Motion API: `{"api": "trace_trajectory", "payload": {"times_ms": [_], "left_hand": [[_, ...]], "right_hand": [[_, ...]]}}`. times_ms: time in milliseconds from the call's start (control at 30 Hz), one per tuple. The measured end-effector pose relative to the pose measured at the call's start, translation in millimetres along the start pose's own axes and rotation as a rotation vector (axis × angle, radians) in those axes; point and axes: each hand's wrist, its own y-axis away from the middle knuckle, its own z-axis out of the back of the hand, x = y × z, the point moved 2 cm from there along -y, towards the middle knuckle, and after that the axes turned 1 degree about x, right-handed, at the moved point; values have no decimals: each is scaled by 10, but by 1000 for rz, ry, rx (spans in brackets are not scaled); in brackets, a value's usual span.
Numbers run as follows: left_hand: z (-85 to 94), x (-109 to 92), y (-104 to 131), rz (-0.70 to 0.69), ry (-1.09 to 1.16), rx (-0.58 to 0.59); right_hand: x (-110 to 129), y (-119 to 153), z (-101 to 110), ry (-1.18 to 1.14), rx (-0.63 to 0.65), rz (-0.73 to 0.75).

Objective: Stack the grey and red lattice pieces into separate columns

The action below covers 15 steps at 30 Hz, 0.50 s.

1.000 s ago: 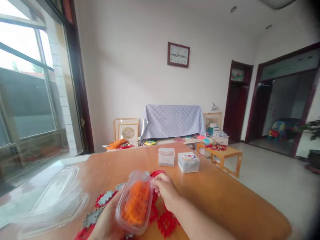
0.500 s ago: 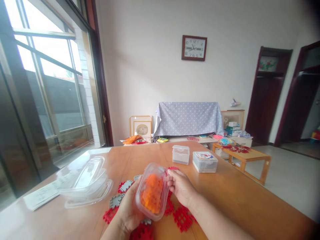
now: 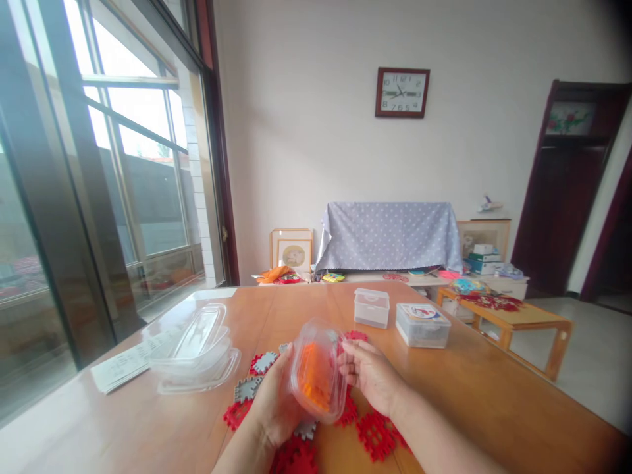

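Note:
A clear plastic container (image 3: 318, 372) with orange interlocking pieces (image 3: 315, 376) inside is held tilted above the table. My left hand (image 3: 279, 401) is closed around its left side and underside. At its upper right rim, my right hand (image 3: 370, 372) has bent fingers pinching the edge. The lid area looks clear, and I cannot tell whether it is fully pressed on. Beneath and around my hands lie red notched pieces (image 3: 376, 436) and grey notched pieces (image 3: 247, 389).
Several clear containers and lids (image 3: 197, 355) are stacked at the left, over printed papers (image 3: 121, 368). Two small clear boxes, one plain (image 3: 371, 308) and one labelled (image 3: 422, 324), stand at the back right of the wooden table (image 3: 474, 395).
The camera view has turned left, so everything sits further right. Both hands keep hold of the container, which has shifted slightly in tilt, and the orange pieces inside have moved.

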Motion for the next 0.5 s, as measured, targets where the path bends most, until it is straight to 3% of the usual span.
{"api": "trace_trajectory", "payload": {"times_ms": [133, 267, 500], "left_hand": [[4, -30, 12, -41, -38, -8], [74, -123, 32, -97, -79, -130], [25, -333, 184, -302, -124, -301]], "right_hand": [[16, 22, -20, -11, 27, 39], [43, -47, 96, -79, -67, 115], [-61, -203, 308, -136, -210, 68]]}}
